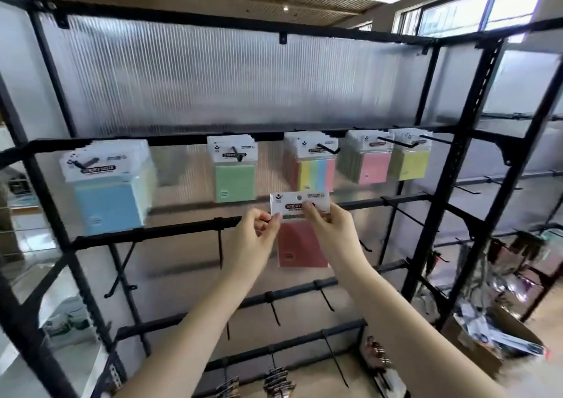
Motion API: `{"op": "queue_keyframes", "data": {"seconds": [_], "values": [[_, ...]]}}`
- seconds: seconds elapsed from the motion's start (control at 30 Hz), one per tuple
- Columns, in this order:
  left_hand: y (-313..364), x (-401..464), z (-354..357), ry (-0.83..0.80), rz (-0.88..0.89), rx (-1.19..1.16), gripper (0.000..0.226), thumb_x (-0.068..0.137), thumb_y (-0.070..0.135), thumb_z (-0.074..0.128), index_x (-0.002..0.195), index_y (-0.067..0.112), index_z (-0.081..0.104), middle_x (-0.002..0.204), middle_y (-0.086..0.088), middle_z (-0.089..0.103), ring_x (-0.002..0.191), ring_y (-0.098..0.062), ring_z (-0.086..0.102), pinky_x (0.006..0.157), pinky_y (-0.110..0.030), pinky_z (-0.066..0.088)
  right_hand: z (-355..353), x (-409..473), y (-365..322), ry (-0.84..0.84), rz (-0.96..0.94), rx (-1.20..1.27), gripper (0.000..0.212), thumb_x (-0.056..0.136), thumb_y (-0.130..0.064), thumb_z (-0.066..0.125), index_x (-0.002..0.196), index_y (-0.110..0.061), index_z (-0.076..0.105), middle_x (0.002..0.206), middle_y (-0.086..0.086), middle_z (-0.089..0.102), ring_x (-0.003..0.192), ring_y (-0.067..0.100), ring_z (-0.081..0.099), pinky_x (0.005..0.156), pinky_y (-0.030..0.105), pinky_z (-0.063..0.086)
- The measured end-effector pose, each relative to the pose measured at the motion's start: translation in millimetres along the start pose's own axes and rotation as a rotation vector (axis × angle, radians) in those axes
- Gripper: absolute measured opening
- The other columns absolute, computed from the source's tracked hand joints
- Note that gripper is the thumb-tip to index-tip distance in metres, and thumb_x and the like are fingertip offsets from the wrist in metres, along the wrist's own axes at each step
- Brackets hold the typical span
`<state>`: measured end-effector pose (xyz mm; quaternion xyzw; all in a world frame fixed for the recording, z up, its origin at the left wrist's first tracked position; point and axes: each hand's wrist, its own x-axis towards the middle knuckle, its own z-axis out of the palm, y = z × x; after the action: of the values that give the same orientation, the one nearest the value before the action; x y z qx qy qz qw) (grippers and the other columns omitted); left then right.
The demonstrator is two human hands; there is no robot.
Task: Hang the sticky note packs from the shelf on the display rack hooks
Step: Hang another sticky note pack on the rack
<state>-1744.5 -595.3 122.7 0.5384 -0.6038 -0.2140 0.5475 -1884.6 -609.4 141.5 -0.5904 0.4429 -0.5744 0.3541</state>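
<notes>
This is a shop, probably a stationery store. A black metal display rack [304, 138] with many hooks [329, 149] carries rows of packaged sticky note packs [234, 169] in several colours, and a cardboard box [493, 339] of more goods stands on the floor at the right.

Black display rack [189, 231] hooks carry five hanging pack bunches [234, 169].

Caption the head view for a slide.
Left hand and right hand pinch a red sticky note pack below the hung packs.
</notes>
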Motion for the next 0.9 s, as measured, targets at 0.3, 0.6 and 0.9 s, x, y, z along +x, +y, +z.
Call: {"op": "queue_keyframes", "data": {"seconds": [0.3,0.6,0.9], "values": [[45.1,24.1,113.8,-0.227,0.09,-0.223,0.037,0.092,0.036,0.059,0.099,0.0,0.063,0.09,-0.023,0.067,0.082,-0.034,0.063,0.075,-0.047,0.049,-99.8,19.0,23.2,0.198,0.024,0.029,0.016,0.093,-0.029,0.06,0.087,-0.019,0.071,0.083,0.004,0.075,0.08,0.021,0.071,0.073,0.034,0.055],[80.8,89.7,207.5,-0.271,0.208,-0.352,0.014,0.093,0.025,0.059,0.085,0.016,0.065,0.078,-0.005,0.07,0.069,-0.016,0.064,0.061,-0.025,0.048,-175.8,101.1,31.1,0.343,-0.072,-0.012,0.007,0.089,-0.024,0.066,0.085,-0.02,0.07,0.084,-0.003,0.075,0.08,0.012,0.069,0.075,0.032,0.054],[89.3,146.0,242.0,-0.123,0.339,-0.392,0.047,0.089,0.041,0.057,0.053,0.017,0.037,0.045,0.01,0.034,0.045,-0.005,0.031,0.048,-0.016,0.027,-193.1,169.3,42.5,0.369,-0.223,-0.001,0.03,0.09,-0.029,0.063,0.073,-0.004,0.064,0.059,-0.009,0.064,0.056,0.002,0.057,0.053,0.014,0.044]]}}
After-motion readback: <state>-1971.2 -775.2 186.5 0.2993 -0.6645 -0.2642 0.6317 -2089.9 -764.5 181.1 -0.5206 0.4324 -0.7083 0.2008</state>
